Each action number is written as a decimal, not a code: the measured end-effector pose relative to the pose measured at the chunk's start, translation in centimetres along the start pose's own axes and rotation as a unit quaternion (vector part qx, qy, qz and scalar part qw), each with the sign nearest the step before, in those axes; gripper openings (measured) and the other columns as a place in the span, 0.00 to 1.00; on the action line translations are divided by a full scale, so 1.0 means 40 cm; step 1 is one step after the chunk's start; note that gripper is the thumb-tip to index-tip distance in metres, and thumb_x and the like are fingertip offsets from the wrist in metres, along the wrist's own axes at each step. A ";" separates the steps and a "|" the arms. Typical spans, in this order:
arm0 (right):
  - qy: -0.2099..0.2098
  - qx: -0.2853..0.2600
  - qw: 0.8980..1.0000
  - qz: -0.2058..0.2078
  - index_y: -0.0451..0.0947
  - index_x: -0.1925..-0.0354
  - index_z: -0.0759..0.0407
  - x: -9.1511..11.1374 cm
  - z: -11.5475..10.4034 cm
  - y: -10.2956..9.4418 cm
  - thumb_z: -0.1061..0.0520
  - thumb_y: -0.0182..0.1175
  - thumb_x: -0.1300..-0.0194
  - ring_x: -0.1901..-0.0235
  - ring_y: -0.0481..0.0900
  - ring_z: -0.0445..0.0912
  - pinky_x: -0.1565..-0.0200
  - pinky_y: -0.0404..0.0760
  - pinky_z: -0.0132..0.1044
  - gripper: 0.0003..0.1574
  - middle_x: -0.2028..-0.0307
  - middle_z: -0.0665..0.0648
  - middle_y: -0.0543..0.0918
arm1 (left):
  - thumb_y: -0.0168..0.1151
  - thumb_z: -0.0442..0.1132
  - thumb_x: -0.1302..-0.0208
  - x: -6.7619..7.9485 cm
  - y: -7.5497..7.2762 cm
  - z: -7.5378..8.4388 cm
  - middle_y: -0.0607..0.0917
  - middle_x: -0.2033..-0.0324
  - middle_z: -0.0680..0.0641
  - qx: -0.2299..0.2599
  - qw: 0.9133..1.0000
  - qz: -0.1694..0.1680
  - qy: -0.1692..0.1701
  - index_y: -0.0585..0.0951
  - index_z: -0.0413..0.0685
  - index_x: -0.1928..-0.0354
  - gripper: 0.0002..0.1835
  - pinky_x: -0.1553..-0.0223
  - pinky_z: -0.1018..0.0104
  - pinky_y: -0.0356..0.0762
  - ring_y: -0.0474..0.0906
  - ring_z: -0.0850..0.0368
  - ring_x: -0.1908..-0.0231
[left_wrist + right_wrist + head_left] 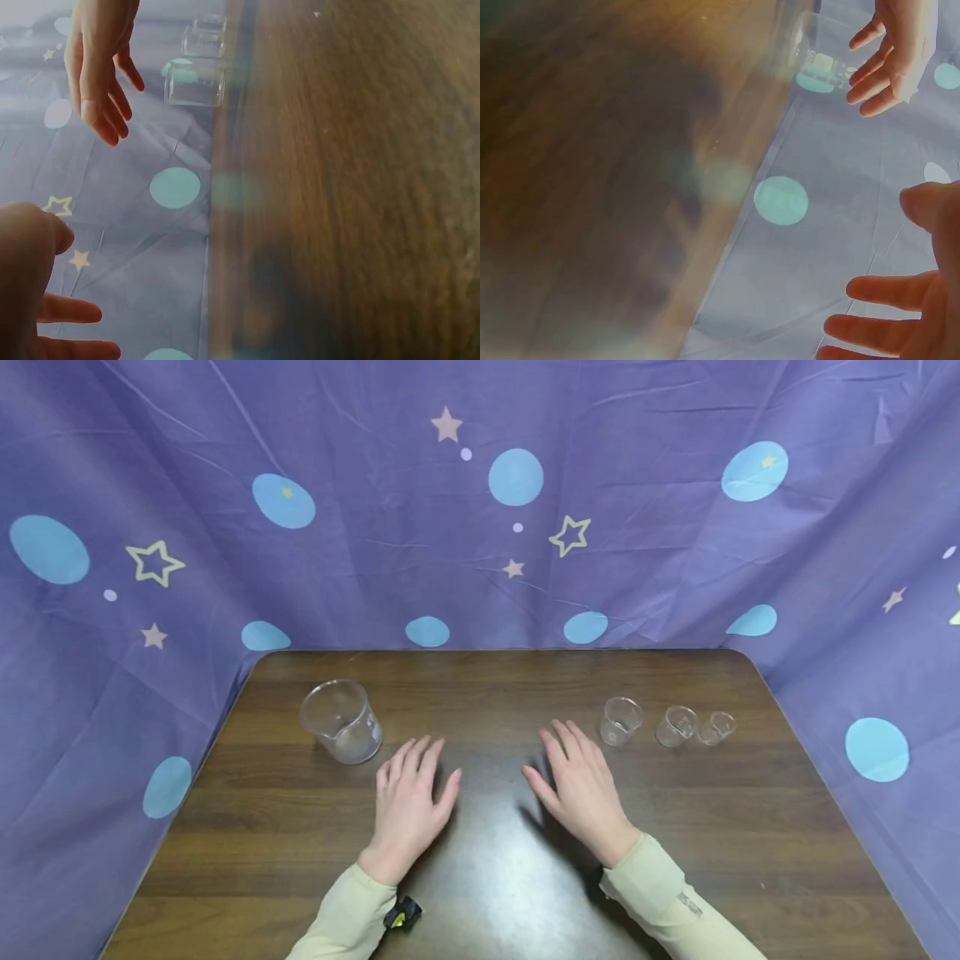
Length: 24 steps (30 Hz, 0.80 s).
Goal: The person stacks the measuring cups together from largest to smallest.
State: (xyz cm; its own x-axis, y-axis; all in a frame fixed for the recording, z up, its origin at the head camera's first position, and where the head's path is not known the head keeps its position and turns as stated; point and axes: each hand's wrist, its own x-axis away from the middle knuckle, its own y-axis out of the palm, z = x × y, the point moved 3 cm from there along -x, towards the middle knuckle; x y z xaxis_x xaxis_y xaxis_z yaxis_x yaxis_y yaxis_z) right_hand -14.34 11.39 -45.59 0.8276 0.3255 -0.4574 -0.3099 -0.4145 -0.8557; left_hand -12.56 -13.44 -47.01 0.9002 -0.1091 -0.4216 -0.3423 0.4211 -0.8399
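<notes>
Over the middle of the table, my left hand (407, 806) is held with its fingers extended and nothing in them. Just beyond it and to its left stands a large clear glass beaker (347, 727) with white markings. My right hand (583, 793) hovers above the wood on the other side, fingers also extended, holding nothing. Three smaller glass beakers line up past it to the right: the biggest (621, 723) nearest the hand, a medium one (677, 727), then the smallest (717, 729). All appear upright. In the left wrist view the three small beakers (195, 84) show beyond my right hand (101, 67).
The dark wooden table (480, 693) has rounded back corners. A purple curtain (375, 552) with blue dots and stars hangs along its back and both sides. A small black device (402, 913) is attached at my left wrist.
</notes>
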 end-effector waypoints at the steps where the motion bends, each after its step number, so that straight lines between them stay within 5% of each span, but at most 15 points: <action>1: -0.003 0.001 1.000 0.000 0.77 0.37 0.66 -0.004 -0.005 0.001 0.40 0.61 0.28 0.34 0.73 0.65 0.38 0.75 0.62 0.36 0.36 0.70 0.77 | 0.61 0.53 0.28 0.001 -0.002 -0.002 0.80 0.37 0.37 0.002 1.000 0.005 -0.003 0.79 0.44 0.34 0.28 0.37 0.36 0.66 0.71 0.37 0.34; 13: -0.039 0.008 0.999 -0.009 0.79 0.41 0.64 -0.044 -0.050 0.021 0.42 0.63 0.28 0.39 0.77 0.62 0.44 0.79 0.58 0.30 0.42 0.66 0.82 | 0.56 0.46 0.28 0.010 -0.027 -0.042 0.87 0.54 0.40 -0.002 0.998 0.062 -0.023 0.85 0.43 0.47 0.18 0.57 0.46 0.73 0.80 0.39 0.52; 24: -0.082 0.021 0.996 -0.002 0.81 0.44 0.63 -0.092 -0.098 0.032 0.42 0.64 0.29 0.42 0.80 0.61 0.47 0.81 0.57 0.29 0.44 0.66 0.84 | 0.57 0.43 0.29 0.024 -0.058 -0.095 0.87 0.63 0.40 -0.031 0.995 0.062 -0.065 0.84 0.41 0.59 0.13 0.65 0.46 0.73 0.80 0.38 0.62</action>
State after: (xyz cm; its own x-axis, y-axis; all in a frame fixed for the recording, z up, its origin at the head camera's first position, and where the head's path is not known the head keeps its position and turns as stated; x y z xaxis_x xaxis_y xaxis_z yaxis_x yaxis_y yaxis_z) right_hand -15.94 6.34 -44.05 0.7425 0.4623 -0.4847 -0.3298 -0.3775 -0.8653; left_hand -11.93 -17.94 -46.77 0.8756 0.0588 -0.4795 -0.4655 0.3676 -0.8051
